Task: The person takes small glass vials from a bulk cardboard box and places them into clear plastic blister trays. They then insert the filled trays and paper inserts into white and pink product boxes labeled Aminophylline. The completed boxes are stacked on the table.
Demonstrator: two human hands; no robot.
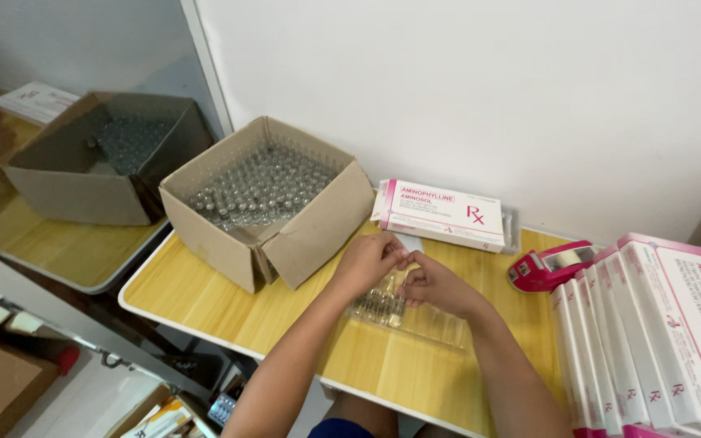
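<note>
At centre frame, the left hand (369, 261) and right hand (434, 285) each pinch small vials over a clear tray (415, 318), near the open box of vials (265, 199) for easy reach.

Wooden table (204, 288), yellow top, white rim. Clear plastic tray (415, 318) flat on it, directly under fingers (395, 253) of both hands, small glass vials in its left end. Open cardboard box (269, 212) of vials left of fingers, near. White-and-pink carton (440, 214) just beyond fingertips, by wall. Pink tape dispenser (549, 266) right of fingers. Row of white-and-pink cartons (651, 341) farther right, on edge.
</note>
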